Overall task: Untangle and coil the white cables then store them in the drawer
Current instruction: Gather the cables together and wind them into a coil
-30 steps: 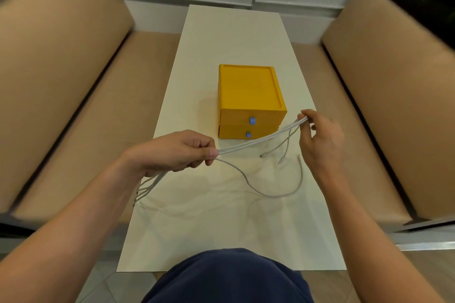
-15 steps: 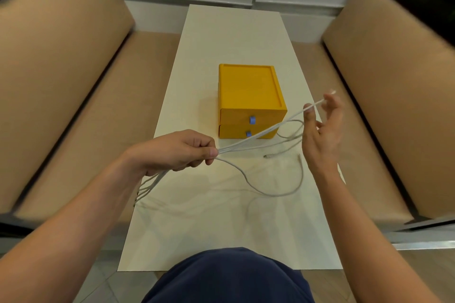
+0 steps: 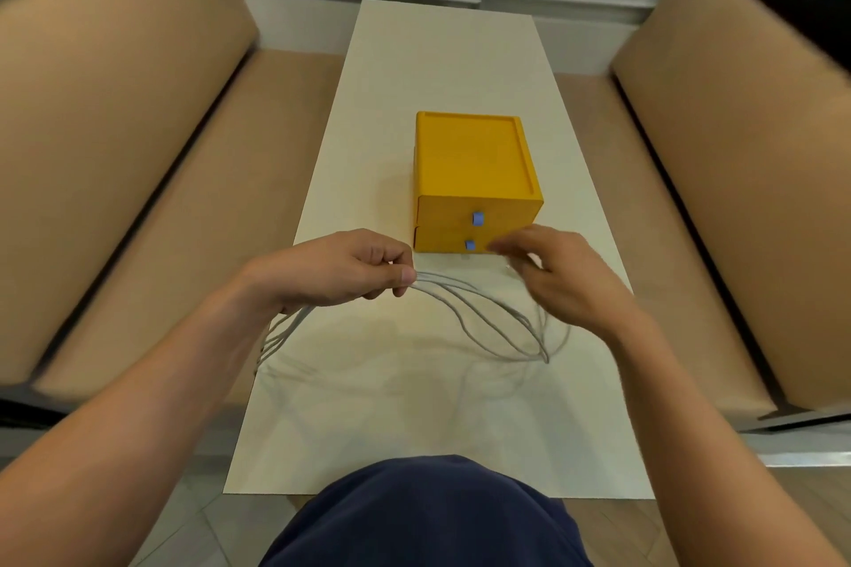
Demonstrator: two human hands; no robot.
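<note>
Cables (image 3: pixel 483 318), white, gathered in left hand (image 3: pixel 336 269): pinched between thumb and curled fingers, raised a little over table (image 3: pixel 437 60). From that pinch, several strands fanned out rightward in long loops, sagging onto tabletop and ending below right wrist. Loose tails trailing back under left wrist toward table's left edge. Not yet coiled, all outside box (image 3: pixel 474 161).

Right hand (image 3: pixel 562 279) blurred, palm down, fingers loosely bent, hovering over far end of loops; impossible to tell whether any strand caught in it. Fingertips just beside lower front corner of box.

Box yellow, upright mid-table, just beyond both hands. Two drawers (image 3: pixel 444 216) stacked in its front, both closed, each with small blue knob (image 3: pixel 478 219).

Tan benches (image 3: pixel 138 161) along both long sides of table. Dark blue clothing (image 3: pixel 423 516) at bottom edge, against near end of table.
</note>
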